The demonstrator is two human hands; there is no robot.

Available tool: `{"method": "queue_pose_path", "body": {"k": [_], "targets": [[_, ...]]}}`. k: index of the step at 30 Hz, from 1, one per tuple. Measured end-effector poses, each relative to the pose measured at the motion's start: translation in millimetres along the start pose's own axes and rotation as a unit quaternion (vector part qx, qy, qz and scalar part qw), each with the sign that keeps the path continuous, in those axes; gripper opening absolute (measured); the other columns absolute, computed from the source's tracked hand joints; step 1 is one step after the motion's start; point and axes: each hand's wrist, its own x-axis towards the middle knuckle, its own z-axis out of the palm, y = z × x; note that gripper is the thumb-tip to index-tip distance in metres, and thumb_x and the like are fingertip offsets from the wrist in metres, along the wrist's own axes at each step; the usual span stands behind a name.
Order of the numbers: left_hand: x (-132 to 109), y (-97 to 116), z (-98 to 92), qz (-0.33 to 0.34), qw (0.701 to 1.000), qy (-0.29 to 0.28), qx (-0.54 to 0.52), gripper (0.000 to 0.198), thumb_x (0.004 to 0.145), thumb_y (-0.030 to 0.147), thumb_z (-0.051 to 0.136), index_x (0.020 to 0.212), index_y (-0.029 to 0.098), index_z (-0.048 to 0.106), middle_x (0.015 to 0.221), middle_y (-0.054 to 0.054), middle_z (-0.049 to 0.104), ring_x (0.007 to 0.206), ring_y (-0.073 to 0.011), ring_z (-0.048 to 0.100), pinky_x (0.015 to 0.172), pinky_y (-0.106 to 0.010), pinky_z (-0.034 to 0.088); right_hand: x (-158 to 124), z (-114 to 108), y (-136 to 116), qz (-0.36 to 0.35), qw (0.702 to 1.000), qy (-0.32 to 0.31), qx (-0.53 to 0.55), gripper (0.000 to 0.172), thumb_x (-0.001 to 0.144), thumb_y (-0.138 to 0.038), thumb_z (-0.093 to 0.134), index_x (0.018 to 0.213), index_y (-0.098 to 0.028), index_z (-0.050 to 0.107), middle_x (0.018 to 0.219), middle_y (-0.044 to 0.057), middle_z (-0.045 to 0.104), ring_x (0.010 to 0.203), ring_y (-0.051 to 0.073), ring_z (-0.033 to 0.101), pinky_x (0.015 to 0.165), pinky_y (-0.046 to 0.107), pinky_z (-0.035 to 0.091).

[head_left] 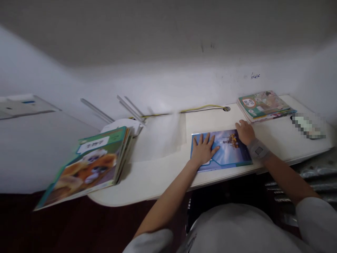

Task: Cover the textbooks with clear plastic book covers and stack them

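A blue book point(223, 149) with an offshore rig on its cover lies flat near the front edge of the white desk point(155, 175). My left hand point(204, 149) rests on the book's left part, palm down with fingers spread. At the book's upper right edge is my right hand point(245, 131), its fingers curled and partly hidden; whether it grips the edge cannot be made out. A grey band with a square face is round my right wrist. A clear sheet point(160, 137) lies left of the book.
A stack of books point(89, 165) with a green cover overhangs the desk's left end. Behind it stands a white router point(125, 124) with antennas. More books point(265, 103) lie at the back right, beside a blurred phone-like object point(308, 126). A yellow cable point(200, 107) runs along the wall.
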Motion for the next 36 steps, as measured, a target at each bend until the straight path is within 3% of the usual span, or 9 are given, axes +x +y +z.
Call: {"method": "queue_pose_path", "body": {"k": [4, 6, 9, 13, 16, 18, 23, 28, 36], "targets": [[0.1, 4.0, 3.7, -0.006, 1.0, 0.012, -0.006, 0.066, 0.089, 0.063, 0.022, 0.144, 0.028, 0.029, 0.152, -0.006, 0.025, 0.138, -0.0365, 0.018, 0.108, -0.058, 0.011, -13.3, 8.1, -18.9, -0.146, 0.989, 0.001, -0.013, 0.046, 0.092, -0.038, 0.039, 0.13, -0.012, 0.045, 0.143, 0.018, 0.039, 0.131, 0.03, 0.032, 0.104, 0.046, 0.023], [-1.7, 5.5, 4.4, -0.027, 0.999, 0.017, -0.006, 0.068, 0.088, 0.064, 0.023, 0.144, 0.026, 0.03, 0.152, -0.008, 0.026, 0.137, -0.0383, 0.019, 0.107, -0.058, 0.013, -16.6, 16.6, -16.5, -0.154, 0.988, -0.022, -0.001, 0.052, 0.093, -0.045, 0.036, 0.134, -0.012, 0.043, 0.144, 0.016, 0.039, 0.132, 0.029, 0.033, 0.105, 0.046, 0.023], [-3.3, 0.7, 3.9, -0.058, 0.998, 0.016, -0.007, 0.068, 0.089, 0.061, 0.026, 0.142, 0.02, 0.032, 0.15, -0.011, 0.029, 0.137, -0.0368, 0.022, 0.107, -0.053, 0.018, -18.8, 25.0, 0.4, -0.113, 0.993, -0.029, -0.002, 0.053, 0.093, -0.043, 0.035, 0.135, -0.012, 0.041, 0.145, 0.016, 0.038, 0.132, 0.028, 0.032, 0.104, 0.044, 0.025], [3.6, -24.0, -4.5, -0.124, 0.991, 0.029, -0.032, 0.057, 0.091, 0.046, 0.034, 0.135, 0.01, 0.038, 0.142, -0.018, 0.04, 0.13, -0.0294, 0.037, 0.103, -0.041, 0.032, -18.9, 21.0, 24.0, -0.015, 1.0, 0.005, -0.006, 0.052, 0.092, -0.04, 0.039, 0.132, -0.007, 0.042, 0.138, 0.02, 0.045, 0.125, 0.027, 0.041, 0.097, 0.039, 0.033], [15.6, -46.2, -13.3, -0.212, 0.975, 0.033, -0.057, 0.045, 0.091, 0.037, 0.035, 0.123, 0.008, 0.048, 0.124, -0.02, 0.056, 0.115, -0.0284, 0.052, 0.092, -0.036, 0.041, -10.1, 12.5, 33.8, 0.088, 0.996, -0.007, 0.013, 0.044, 0.091, -0.043, 0.039, 0.115, -0.01, 0.056, 0.117, 0.018, 0.06, 0.107, 0.026, 0.054, 0.083, 0.033, 0.039], [25.1, -57.6, -17.5, -0.239, 0.969, 0.021, -0.066, 0.041, 0.091, 0.037, 0.032, 0.113, 0.009, 0.054, 0.113, -0.02, 0.062, 0.106, -0.0285, 0.058, 0.085, -0.036, 0.044, 1.3, 8.3, 37.0, 0.119, 0.992, -0.038, 0.031, 0.041, 0.093, -0.044, 0.035, 0.098, -0.013, 0.063, 0.1, 0.014, 0.066, 0.094, 0.023, 0.059, 0.075, 0.03, 0.039], [44.4, -70.5, -20.6, -0.261, 0.962, -0.01, -0.085, 0.037, 0.089, 0.042, 0.035, 0.096, 0.015, 0.059, 0.099, -0.015, 0.069, 0.095, -0.026, 0.064, 0.074, -0.032, 0.046, 28.6, 8.5, 34.8, 0.111, 0.99, -0.073, 0.053, 0.033, 0.091, -0.04, 0.042, 0.081, -0.017, 0.063, 0.084, 0.008, 0.068, 0.078, 0.017, 0.06, 0.063, 0.025, 0.036], [48.3, -66.5, -17.1, -0.26, 0.963, 0.01, -0.075, 0.026, 0.091, 0.032, 0.035, 0.104, 0.019, 0.052, 0.103, -0.011, 0.068, 0.095, -0.0229, 0.064, 0.071, -0.03, 0.045, 30.3, 13.4, 25.4, 0.099, 0.992, -0.057, 0.052, 0.017, 0.09, -0.027, 0.043, 0.092, -0.017, 0.057, 0.09, 0.007, 0.067, 0.082, 0.017, 0.06, 0.063, 0.025, 0.036], [40.8, -53.4, -8.3, -0.249, 0.968, 0.022, -0.026, 0.028, 0.094, 0.027, 0.026, 0.112, 0.015, 0.045, 0.097, -0.017, 0.068, 0.096, -0.028, 0.064, 0.077, -0.035, 0.044, 24.6, 22.3, 10.6, 0.082, 0.996, -0.028, 0.019, 0.019, 0.093, -0.021, 0.036, 0.104, -0.014, 0.049, 0.098, 0.013, 0.064, 0.09, 0.021, 0.059, 0.068, 0.028, 0.037]]}}
